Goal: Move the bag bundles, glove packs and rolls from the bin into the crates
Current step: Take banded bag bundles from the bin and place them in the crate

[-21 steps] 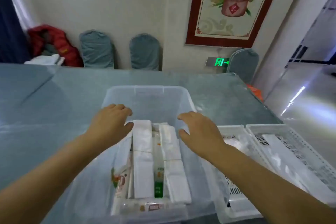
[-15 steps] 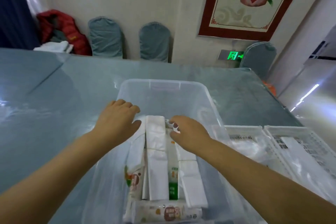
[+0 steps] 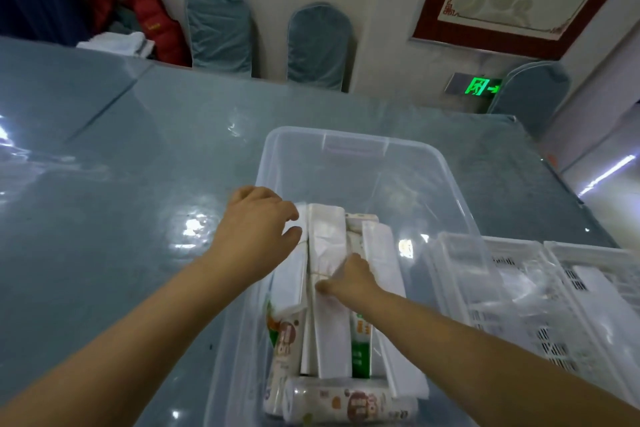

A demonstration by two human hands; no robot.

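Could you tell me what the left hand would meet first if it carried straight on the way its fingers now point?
Probably the leftmost white bag bundle in the clear bin: the left hand points right and away, fingertips at that bundle's top. Actual contact is unclear.

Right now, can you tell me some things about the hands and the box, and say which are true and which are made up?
1. Both hands reach into the clear bin. True.
2. The right hand grips the middle white bag bundle. True.
3. The bin is empty. False: bundles and a printed roll lie in it.
4. The white crates stand left of the bin. False: they stand right of it.
5. The left hand touches a white bundle. True.
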